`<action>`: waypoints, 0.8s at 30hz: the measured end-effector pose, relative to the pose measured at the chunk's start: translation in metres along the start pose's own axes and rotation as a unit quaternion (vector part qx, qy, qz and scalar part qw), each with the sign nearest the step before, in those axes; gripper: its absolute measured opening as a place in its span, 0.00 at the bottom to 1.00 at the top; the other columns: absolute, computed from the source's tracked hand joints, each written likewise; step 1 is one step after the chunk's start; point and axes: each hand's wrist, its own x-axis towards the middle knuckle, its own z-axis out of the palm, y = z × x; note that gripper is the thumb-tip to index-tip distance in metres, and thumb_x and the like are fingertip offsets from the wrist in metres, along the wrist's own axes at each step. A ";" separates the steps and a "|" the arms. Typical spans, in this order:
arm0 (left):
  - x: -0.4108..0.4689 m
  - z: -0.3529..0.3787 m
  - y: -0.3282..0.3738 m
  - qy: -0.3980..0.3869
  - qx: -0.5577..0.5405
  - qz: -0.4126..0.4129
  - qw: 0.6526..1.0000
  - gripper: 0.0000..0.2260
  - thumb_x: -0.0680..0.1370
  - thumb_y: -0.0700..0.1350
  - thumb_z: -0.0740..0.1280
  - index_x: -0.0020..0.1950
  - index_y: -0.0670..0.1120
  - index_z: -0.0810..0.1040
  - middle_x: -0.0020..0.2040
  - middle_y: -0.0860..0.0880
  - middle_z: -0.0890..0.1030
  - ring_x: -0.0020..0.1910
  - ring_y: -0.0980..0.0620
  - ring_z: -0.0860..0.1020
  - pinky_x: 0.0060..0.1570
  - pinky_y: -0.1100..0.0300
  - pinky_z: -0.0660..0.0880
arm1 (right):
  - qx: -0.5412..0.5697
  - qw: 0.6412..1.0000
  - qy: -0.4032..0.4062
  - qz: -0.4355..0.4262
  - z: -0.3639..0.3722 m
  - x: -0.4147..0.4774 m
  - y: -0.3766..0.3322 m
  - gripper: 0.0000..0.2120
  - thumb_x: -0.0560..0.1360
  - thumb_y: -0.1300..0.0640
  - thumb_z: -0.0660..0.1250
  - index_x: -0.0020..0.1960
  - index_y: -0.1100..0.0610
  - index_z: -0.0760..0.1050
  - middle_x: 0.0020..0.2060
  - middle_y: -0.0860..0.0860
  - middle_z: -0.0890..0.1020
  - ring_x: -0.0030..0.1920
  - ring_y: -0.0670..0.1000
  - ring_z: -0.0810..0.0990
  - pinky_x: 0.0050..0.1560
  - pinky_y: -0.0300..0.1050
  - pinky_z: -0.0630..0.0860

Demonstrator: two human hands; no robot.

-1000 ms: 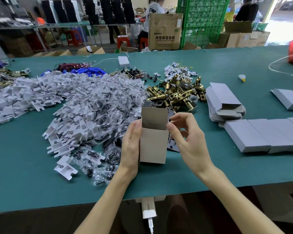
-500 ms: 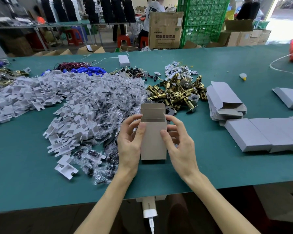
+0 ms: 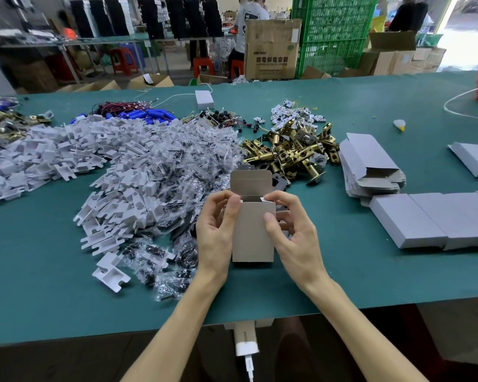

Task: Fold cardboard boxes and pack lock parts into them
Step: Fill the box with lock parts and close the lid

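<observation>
A small grey cardboard box [image 3: 253,235] stands upright on the green table [image 3: 342,277], its top lid flap raised. My left hand [image 3: 217,232] grips its left side, thumb on the front face. My right hand [image 3: 290,232] grips the right side, thumb on the front and fingers curled over the top right corner at a small side flap. Behind it lie brass lock latches [image 3: 293,153], a heap of clear bagged screws [image 3: 177,172] and white plastic inserts [image 3: 66,150].
A stack of flat unfolded boxes [image 3: 370,169] lies to the right, with a row of closed grey boxes [image 3: 431,219] nearer me. Wires and blue parts [image 3: 138,113] sit at the back. A white charger [image 3: 246,340] hangs below the table edge. People stand far behind.
Both hands have closed in on the box: the right hand moved from hovering beside it to gripping its right side and top corner, and the left thumb came onto the front.
</observation>
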 end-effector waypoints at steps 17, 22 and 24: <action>0.034 0.022 0.024 0.005 -0.045 -0.086 0.995 0.11 0.79 0.58 0.69 0.52 0.51 0.80 0.48 0.45 0.84 0.44 0.45 0.81 0.42 0.49 0.80 | -0.005 1.000 0.007 0.000 0.005 0.001 0.006 0.11 0.83 0.55 0.65 0.63 0.43 0.74 0.54 0.44 0.79 0.44 0.50 0.81 0.38 0.37 0.76; 0.030 0.021 0.023 0.001 -0.044 -0.077 0.996 0.07 0.81 0.53 0.70 0.47 0.52 0.80 0.49 0.41 0.81 0.46 0.41 0.78 0.48 0.42 0.77 | -0.005 1.000 0.008 -0.007 0.005 0.000 0.005 0.11 0.83 0.55 0.66 0.63 0.42 0.74 0.52 0.43 0.79 0.44 0.49 0.80 0.38 0.34 0.74; 0.027 0.019 0.022 -0.005 -0.035 -0.073 0.997 0.08 0.83 0.51 0.69 0.51 0.47 0.79 0.48 0.43 0.83 0.44 0.43 0.80 0.46 0.45 0.79 | -0.002 1.000 0.010 -0.007 0.005 0.000 0.004 0.13 0.83 0.55 0.66 0.61 0.37 0.73 0.52 0.42 0.79 0.45 0.49 0.81 0.40 0.34 0.74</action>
